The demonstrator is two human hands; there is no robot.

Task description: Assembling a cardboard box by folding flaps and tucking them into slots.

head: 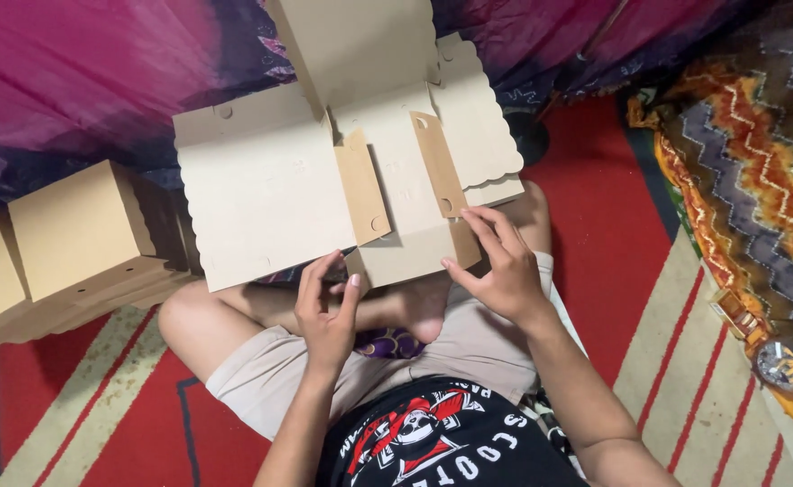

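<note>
Cardboard box blank (324, 171), flat and half-folded, lies across the seated person's lap, far flap raised. The left hand (327, 311) pinches the near edge, grip closed on the card to steady it. The right hand (497, 271) presses open fingers on the near flap, creasing it. Finished boxes (72, 234) sit stacked at left on the striped rug (685, 316).

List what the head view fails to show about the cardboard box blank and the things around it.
- Cardboard blank, head view: its top flap runs off the upper edge.
- Near panel under the left hand and right hand: the fingers cover its edge and folds.
- Stack of folded boxes: cut off by the left edge, count unclear.
- Small round container: too small to tell its contents.
</note>
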